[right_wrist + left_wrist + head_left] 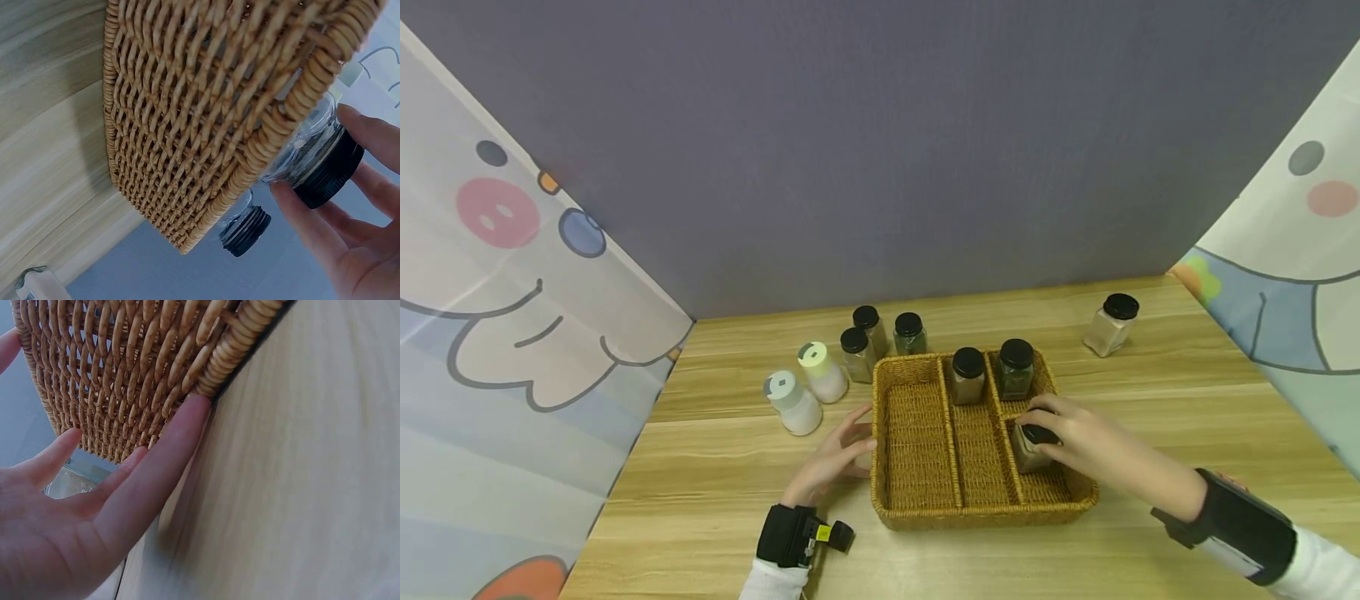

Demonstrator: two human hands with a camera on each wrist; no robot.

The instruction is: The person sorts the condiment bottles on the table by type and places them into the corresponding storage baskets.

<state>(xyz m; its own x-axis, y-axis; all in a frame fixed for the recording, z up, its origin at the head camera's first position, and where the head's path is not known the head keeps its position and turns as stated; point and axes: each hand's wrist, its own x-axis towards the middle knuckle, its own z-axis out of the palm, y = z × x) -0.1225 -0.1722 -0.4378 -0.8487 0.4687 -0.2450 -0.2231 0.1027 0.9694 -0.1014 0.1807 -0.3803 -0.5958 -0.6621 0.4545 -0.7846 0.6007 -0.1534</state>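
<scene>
Near right in the basket [985, 520], a roughly upright jar [1026, 452] is left of the right hand [1082, 437], fingers grasping it; the left hand [835, 458], unclenched, touches the basket.

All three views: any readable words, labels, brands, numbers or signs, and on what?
None legible.
Yellow tag, left wrist strap: too small.
Gray patches on two white bottles: too small.
Faint print on glass jar, left wrist view: blurred.
Marks on pale container, right wrist view: too small.
Held jar, basket: none visible.
</scene>
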